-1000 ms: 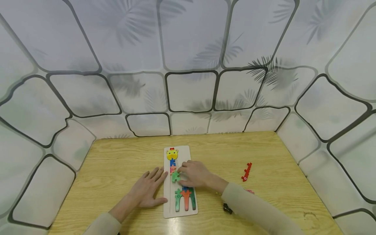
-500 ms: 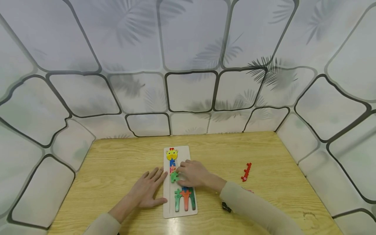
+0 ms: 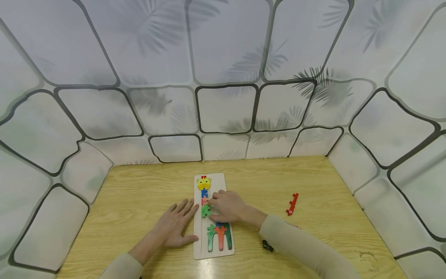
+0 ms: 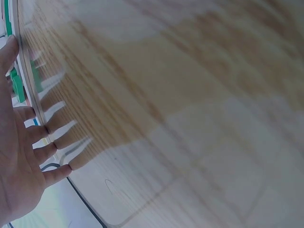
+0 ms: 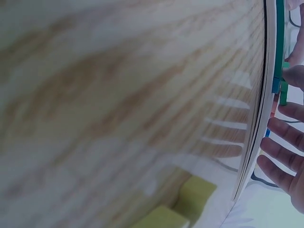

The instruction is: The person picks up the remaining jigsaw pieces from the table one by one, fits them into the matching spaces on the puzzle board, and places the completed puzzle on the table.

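A white puzzle board (image 3: 217, 182) lies upright before me in the head view. Its giraffe has a yellow head (image 3: 203, 183), a blue neck piece (image 3: 204, 193), a pink piece (image 3: 204, 201) below and green and orange legs (image 3: 220, 237). My right hand (image 3: 228, 205) pinches a green puzzle piece (image 3: 206, 211) between thumb and forefinger, just under the pink piece. The right wrist view shows the green piece (image 5: 284, 92) at these fingertips. My left hand (image 3: 175, 226) lies flat with fingers spread, fingertips and thumb touching the board's left edge.
A red puzzle piece (image 3: 292, 204) lies on the wooden table (image 3: 261, 174) to the right. Beside my right sleeve is a small black thing (image 3: 267, 245), partly hidden. Yellow block shapes (image 5: 197, 194) show in the right wrist view. Patterned fabric walls (image 3: 226, 112) enclose the table.
My right hand has shifted slightly left with the green puzzle piece, which now sits more directly below the pink piece. My left hand has stayed in place.
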### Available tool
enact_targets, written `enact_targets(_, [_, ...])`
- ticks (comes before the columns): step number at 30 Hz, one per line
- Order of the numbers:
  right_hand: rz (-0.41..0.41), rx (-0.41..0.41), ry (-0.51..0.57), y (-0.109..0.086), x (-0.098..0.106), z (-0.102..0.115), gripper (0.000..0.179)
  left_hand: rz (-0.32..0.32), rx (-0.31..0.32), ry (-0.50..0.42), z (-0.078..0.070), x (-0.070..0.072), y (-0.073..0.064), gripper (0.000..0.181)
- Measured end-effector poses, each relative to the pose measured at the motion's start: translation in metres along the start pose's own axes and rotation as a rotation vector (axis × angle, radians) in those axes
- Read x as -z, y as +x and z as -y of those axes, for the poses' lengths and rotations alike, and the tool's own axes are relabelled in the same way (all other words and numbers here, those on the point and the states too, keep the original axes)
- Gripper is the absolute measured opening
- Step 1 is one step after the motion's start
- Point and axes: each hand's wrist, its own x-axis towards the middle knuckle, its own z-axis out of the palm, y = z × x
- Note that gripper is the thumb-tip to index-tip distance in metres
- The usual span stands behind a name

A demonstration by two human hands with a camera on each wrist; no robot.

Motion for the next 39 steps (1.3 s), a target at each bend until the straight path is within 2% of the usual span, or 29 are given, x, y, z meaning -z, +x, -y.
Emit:
enact_targets(29, [-0.013, 0.006, -0.044, 0.0000, -0.0026, 0.0037, 0.044, -0.007, 0.001, 0.010, -0.0013, 0.0015, -0.0001, 0.103])
enact_targets(39, [0.018, 0.008, -0.071, 0.0004, 0.0008, 0.0062, 0.046, -0.004, 0.004, 0.010, -0.0017, 0.0028, -0.0007, 0.103])
